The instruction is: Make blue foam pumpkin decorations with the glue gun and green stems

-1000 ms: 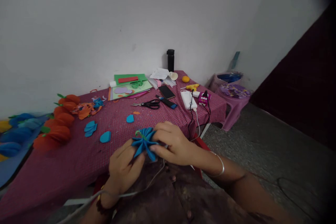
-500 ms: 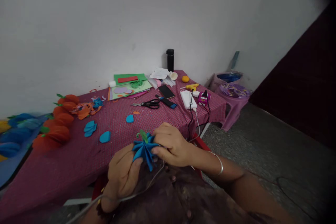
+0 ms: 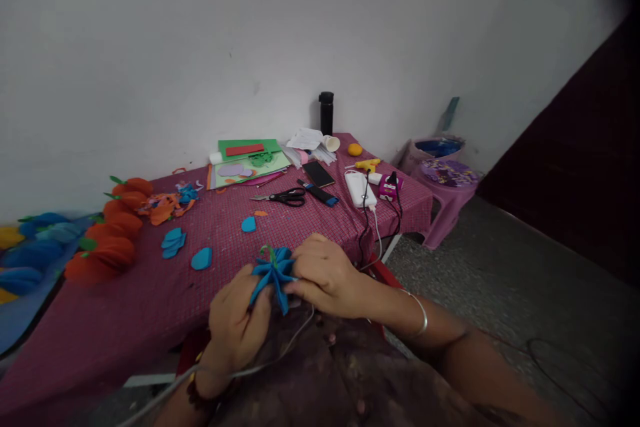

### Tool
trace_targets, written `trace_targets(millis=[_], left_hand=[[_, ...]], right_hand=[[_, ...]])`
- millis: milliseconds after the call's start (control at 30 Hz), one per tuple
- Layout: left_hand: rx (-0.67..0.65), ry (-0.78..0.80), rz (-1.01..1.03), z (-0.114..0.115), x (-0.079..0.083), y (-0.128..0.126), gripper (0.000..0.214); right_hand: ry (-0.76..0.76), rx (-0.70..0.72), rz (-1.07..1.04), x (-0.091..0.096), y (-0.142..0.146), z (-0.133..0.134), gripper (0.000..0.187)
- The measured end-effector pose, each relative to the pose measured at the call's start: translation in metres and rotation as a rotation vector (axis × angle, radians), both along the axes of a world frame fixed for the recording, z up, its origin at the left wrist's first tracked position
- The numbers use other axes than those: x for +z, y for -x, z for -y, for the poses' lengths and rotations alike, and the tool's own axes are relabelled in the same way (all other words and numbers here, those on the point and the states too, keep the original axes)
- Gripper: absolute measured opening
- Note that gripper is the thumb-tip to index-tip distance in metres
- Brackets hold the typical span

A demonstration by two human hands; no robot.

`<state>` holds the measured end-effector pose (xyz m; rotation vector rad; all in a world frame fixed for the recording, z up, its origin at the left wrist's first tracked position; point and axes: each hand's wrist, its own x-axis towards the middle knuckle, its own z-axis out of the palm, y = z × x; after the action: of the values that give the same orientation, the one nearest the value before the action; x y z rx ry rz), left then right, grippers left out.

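Between my two hands is a blue felt pumpkin (image 3: 274, 275) with fanned-out segments and a curly green stem on top. My left hand (image 3: 239, 320) pinches its left side, the thumb lying against a blue segment. On the other side, my right hand (image 3: 323, 277) grips the segments between thumb and curled fingers. The underside of the pumpkin is hidden from me. Cut blue felt pieces lie on the table beyond my hands: one piece (image 3: 249, 224), another piece (image 3: 202, 259), and a small stack (image 3: 173, 243) farther left.
Black scissors (image 3: 285, 197), a phone (image 3: 319, 174), a power bank (image 3: 360, 189) with cables and a yellow glue gun (image 3: 369, 165) lie on the checked tablecloth (image 3: 230, 213). Orange felt pumpkins (image 3: 107, 250) line the left. A black bottle (image 3: 327, 113) stands by the wall; a stool (image 3: 445, 190) is right.
The blue pumpkin has tilted and shifted slightly up and left between my hands, its stem turning with it. Both hands keep their hold; the left has moved up a little.
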<state>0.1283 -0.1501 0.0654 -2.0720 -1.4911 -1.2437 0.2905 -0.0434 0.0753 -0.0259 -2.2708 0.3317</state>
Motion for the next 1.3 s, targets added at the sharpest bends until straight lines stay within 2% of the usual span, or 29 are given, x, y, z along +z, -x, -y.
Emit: trace_targets(millis=[267, 567, 833, 1033, 1167, 1300], left_hand=[[0.033, -0.029, 0.048, 0.002, -0.005, -0.001, 0.017], [0.043, -0.049, 0.025, 0.004, -0.012, 0.001, 0.014], [0.009, -0.079, 0.039, 0.000, -0.011, -0.003, 0.015], [0.023, -0.033, 0.071, -0.002, -0.011, -0.004, 0.017], [0.037, -0.023, 0.073, -0.003, -0.011, -0.005, 0.015], [0.045, -0.084, 0.011, -0.004, -0.015, -0.004, 0.016]], right_hand=[[0.093, 0.016, -0.040, -0.001, 0.003, 0.004, 0.027], [0.093, -0.010, -0.122, -0.001, 0.001, 0.005, 0.014], [0.078, -0.210, -0.303, -0.004, 0.001, 0.011, 0.007], [0.025, -0.209, -0.239, -0.004, 0.003, 0.009, 0.011], [0.065, -0.245, -0.227, -0.003, 0.002, 0.007, 0.006], [0.043, -0.300, -0.191, -0.003, 0.002, 0.006, 0.009]])
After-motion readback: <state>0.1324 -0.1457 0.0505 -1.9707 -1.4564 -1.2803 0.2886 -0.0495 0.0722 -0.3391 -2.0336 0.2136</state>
